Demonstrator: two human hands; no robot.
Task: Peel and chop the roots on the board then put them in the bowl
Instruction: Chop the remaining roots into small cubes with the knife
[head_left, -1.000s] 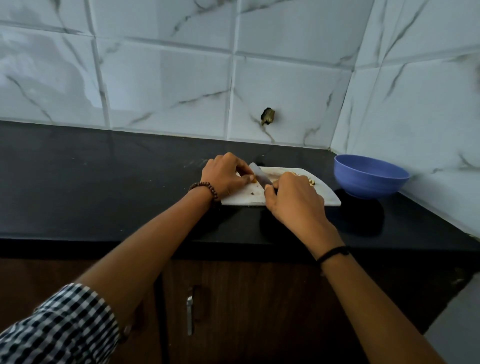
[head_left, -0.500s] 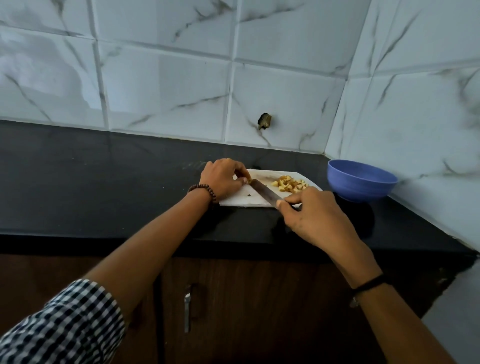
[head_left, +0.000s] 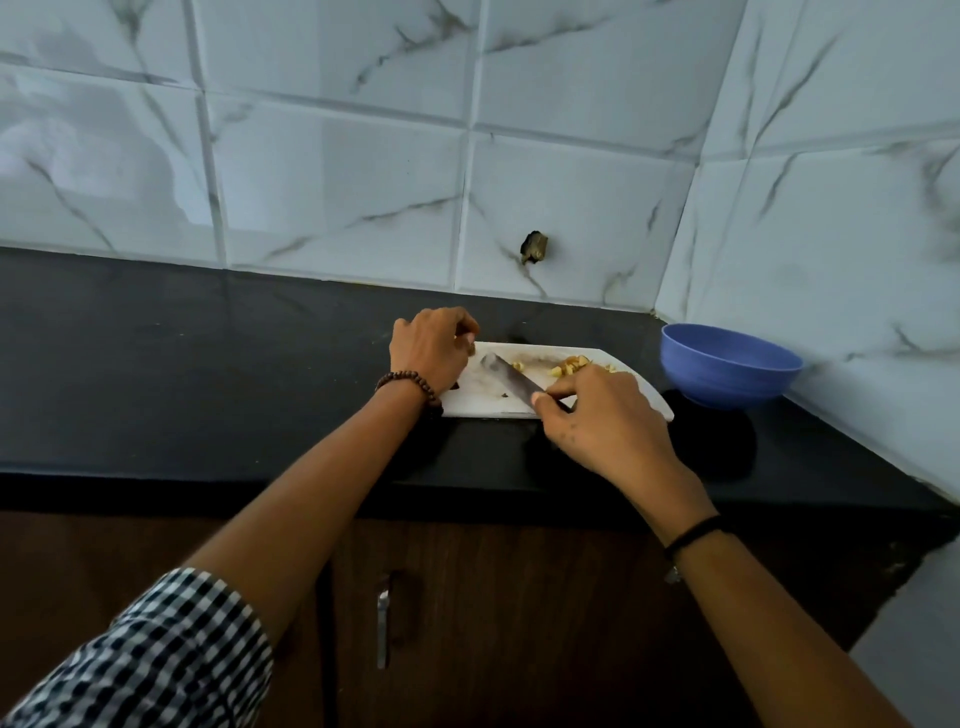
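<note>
Task stage: I judge the chopping nearly done and the transfer not begun.
Counter (head_left: 208, 364): black; carries the board, with the bowl at the board's 3 o'clock, apart from it.
Board (head_left: 483, 402): white, stained.
Bowl (head_left: 727, 374): blue; I see nothing in it, but its floor is hidden.
Right hand (head_left: 602, 415): at the board's 5 o'clock, fingers wrapped round the knife handle.
Left hand (head_left: 431, 348): at the board's 10 o'clock, knuckles up, fingers curled, seemingly pinching the root stub.
Knife (head_left: 511, 379): blade low over the board, tip toward 10 o'clock.
Chopped pieces (head_left: 569, 364): yellow heap at the board's 1 o'clock, partly behind my right hand.
Root stub (head_left: 470, 347): small, brown, at the left fingertips; uncut, I judge.
</note>
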